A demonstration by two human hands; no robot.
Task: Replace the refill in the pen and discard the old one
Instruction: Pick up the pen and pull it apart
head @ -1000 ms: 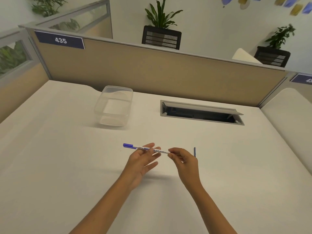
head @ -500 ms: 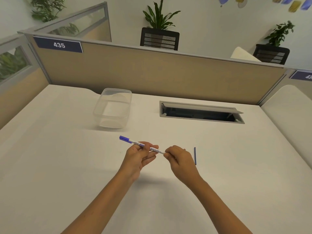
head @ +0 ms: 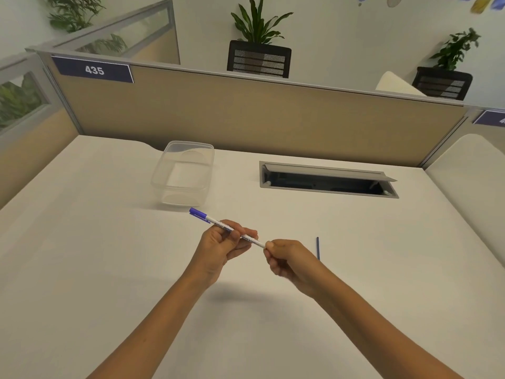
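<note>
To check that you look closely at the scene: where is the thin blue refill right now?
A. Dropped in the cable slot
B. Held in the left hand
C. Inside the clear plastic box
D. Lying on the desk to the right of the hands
D: the refill lies bare on the desk, just beyond the right hand, while both hands hold the pen.
</note>
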